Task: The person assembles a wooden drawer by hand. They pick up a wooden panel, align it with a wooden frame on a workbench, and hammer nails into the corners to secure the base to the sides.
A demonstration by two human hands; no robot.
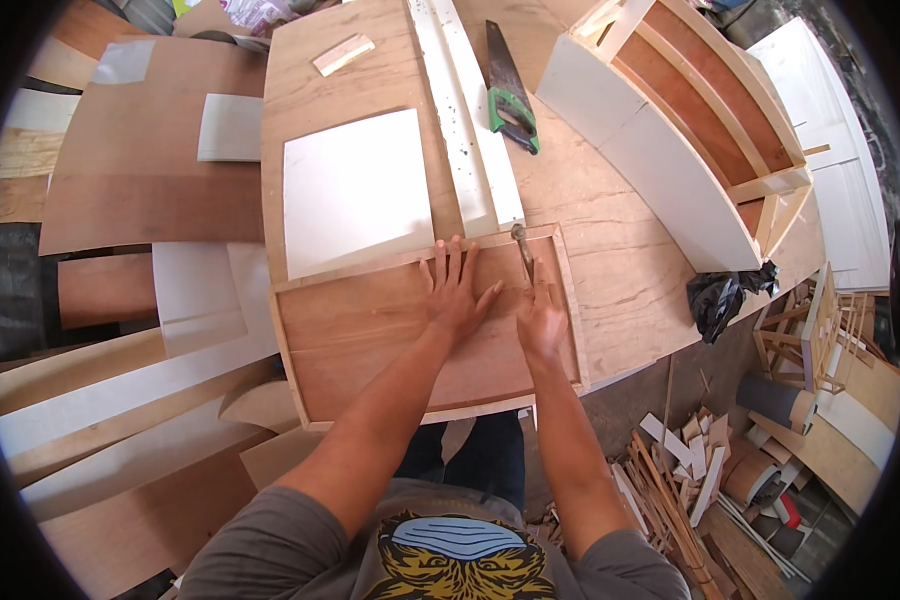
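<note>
A shallow wooden tray-like panel (360, 340) with a raised rim lies at the near edge of the worktable. My left hand (457, 295) rests on it, fingers spread, their tips reaching the far rim. In my right hand (542, 325) is a hammer (524, 255), gripped by its handle. The hammer's head is at the far rim, close to the panel's far right corner. Whether a nail is under it is too small to tell.
Beyond the panel lie a white board (355, 190), a long white strip (465, 140) and a green-handled handsaw (510, 100). A curved wooden frame (670, 140) stands at the right above a black plastic bag (720, 305). Scrap wood (685, 460) covers the floor; sheets (160, 140) fill the left.
</note>
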